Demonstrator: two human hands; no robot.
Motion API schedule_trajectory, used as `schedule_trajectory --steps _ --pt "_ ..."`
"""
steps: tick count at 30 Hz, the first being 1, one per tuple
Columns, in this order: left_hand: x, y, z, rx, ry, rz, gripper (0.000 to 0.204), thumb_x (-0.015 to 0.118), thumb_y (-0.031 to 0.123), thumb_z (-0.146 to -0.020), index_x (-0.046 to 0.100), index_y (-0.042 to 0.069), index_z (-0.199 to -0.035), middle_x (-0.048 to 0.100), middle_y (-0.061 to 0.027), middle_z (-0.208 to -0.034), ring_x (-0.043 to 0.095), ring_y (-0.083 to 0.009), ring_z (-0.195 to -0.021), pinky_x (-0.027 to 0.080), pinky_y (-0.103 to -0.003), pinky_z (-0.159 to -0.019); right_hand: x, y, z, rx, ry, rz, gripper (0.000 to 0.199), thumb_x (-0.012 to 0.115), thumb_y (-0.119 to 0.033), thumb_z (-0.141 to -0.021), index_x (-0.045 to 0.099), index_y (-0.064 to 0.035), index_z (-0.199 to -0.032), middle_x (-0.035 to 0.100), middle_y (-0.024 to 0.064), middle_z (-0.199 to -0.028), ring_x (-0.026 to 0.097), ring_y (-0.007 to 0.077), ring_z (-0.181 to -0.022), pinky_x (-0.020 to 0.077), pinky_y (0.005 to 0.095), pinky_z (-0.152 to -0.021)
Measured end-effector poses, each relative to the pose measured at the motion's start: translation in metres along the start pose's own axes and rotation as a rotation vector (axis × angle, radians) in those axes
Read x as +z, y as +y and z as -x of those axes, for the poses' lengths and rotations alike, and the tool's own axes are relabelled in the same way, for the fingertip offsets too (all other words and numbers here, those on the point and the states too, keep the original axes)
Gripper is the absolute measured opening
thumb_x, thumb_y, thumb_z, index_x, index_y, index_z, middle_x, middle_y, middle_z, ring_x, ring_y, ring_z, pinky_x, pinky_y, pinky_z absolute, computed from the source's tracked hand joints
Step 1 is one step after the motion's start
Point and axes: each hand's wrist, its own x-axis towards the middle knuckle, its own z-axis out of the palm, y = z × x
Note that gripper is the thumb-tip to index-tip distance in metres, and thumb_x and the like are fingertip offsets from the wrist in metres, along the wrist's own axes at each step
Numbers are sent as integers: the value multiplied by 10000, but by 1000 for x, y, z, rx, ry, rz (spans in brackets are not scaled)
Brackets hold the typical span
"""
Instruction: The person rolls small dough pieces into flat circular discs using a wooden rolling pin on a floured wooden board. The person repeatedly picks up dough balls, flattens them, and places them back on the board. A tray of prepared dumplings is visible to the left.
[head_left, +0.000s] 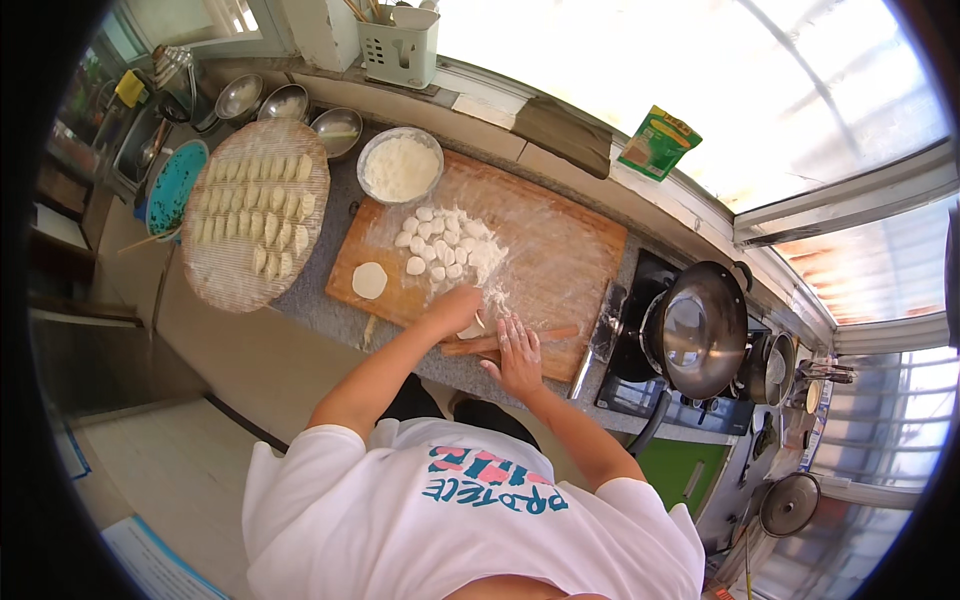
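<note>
My left hand point(457, 309) pinches the edge of a dough wrapper point(479, 320) near the front of the wooden board point(575, 240); its fingers are closed and mostly hide the wrapper. Beside it, my right hand point(518, 355) lies with fingers stretched flat over a wooden rolling pin point(556, 333), which rests along the board's front edge. Several small floured dough pieces point(437, 250) sit in a patch of loose flour beyond my left hand. One rolled round wrapper point(369, 281) lies flat at the board's left. A metal bowl of flour point(400, 167) stands at its far left corner.
A round tray point(240, 292) with rows of dumplings is at the left, by a turquoise basin point(178, 185) with green filling. A cleaver point(601, 335) lies on the board's right edge, next to the stove with a black wok point(703, 330). A green packet point(660, 143) leans on the windowsill.
</note>
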Motion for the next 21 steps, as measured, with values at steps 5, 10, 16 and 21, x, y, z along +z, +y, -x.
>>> schedule_trajectory --steps 5,10,16,21 --pt "-4 3 1 5 162 40 109 669 116 -807 754 64 -850 692 -162 -918 659 -369 -928 529 -464 -810 6 9 -46 43 36 -25 948 622 -578 -893 307 8 -1568 354 230 -1600 341 377 -1483 286 534 -1168" --pt "-17 12 0 -259 97 -12 126 683 126 -796 760 29 -812 711 -192 -851 683 -389 -832 534 -496 -748 3 15 -87 87 78 -26 942 605 -583 -904 297 5 -1572 362 236 -1595 320 379 -1497 288 529 -1163" --pt "0 -6 2 19 68 39 91 680 42 -761 747 52 -822 725 -185 -917 691 -387 -891 542 -490 -772 -3 -6 0 17 -5 -24 957 626 -584 -884 312 9 -1565 338 260 -1600 304 404 -1500 267 556 -1163" --pt "-6 2 6 10 184 91 97 679 64 -763 748 70 -832 705 -172 -929 670 -377 -926 536 -476 -808 4 -1 -38 66 16 -5 926 636 -565 -887 340 2 -1557 366 242 -1591 323 396 -1493 282 549 -1154"
